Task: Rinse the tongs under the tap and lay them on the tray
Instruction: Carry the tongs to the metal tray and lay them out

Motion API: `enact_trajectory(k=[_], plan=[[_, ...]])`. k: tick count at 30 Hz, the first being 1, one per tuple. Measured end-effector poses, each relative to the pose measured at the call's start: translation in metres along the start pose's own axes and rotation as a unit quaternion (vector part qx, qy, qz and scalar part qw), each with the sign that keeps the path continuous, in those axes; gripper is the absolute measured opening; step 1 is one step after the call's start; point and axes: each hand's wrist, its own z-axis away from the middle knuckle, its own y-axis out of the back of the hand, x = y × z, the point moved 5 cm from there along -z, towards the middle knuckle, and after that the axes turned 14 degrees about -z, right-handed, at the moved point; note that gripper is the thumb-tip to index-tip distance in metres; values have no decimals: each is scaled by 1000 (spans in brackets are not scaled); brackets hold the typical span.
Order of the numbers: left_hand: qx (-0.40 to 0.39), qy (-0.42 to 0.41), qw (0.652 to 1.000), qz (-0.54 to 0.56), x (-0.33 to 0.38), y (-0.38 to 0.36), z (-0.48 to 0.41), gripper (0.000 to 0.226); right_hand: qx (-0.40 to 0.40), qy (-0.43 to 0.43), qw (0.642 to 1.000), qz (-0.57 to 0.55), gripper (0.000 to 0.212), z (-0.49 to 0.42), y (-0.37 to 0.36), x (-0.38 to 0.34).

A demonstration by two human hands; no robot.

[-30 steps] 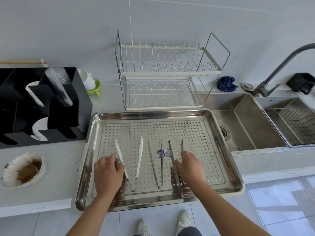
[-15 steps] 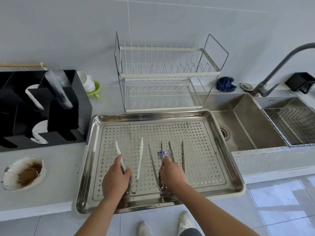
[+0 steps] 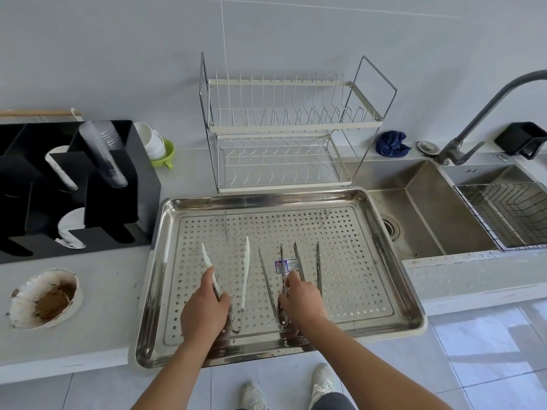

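Now your left hand (image 3: pixel 204 315) is curled round the left arm of the white tongs (image 3: pixel 245 270), down near the joined end. Your right hand (image 3: pixel 302 300) pinches the steel tongs (image 3: pixel 318 267) just below the little sticker (image 3: pixel 285 266). Two steel pairs lie there, very close together, and I cannot tell which pair your fingers have. I also cannot tell how tight either hold is.

All three pairs lie flat on the tray (image 3: pixel 266 199), side by side. Each one points the same way: joined end close to you, open tips away from you, toward the wall. So the ends you grab are right under your hands, and you do not need to reach.

Look further out. The sink (image 3: pixel 429 202) sits just beside the tray, on your right. The tap (image 3: pixel 485 113) stands at the back of the sink, well apart from both hands. Your right hand is the nearer one to it.

I think the rinse is not yet done for these, but I cannot be sure. The next move looks like a lift and a swing to the right. Lift high enough that the tips do not catch the tray's raised edge. Your left hand has the longer way to go, right across the tray.
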Motion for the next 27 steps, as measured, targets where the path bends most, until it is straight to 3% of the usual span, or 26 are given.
enact_trajectory(k=[4,11,16,27], plan=[[-4,6,1000,5,-1,1,2,68,18,-2,1000,-15,27,3,4,3],[-15,8,1000,-3,-1,3,4,73,143,-30,989,-13,30,8,60,31],[-25,15,1000,-3,1,2,4,77,86,-63,993,53,51,3,60,45],[-37,32,999,-3,0,1,2,73,58,-61,996,20,54,-6,47,52]])
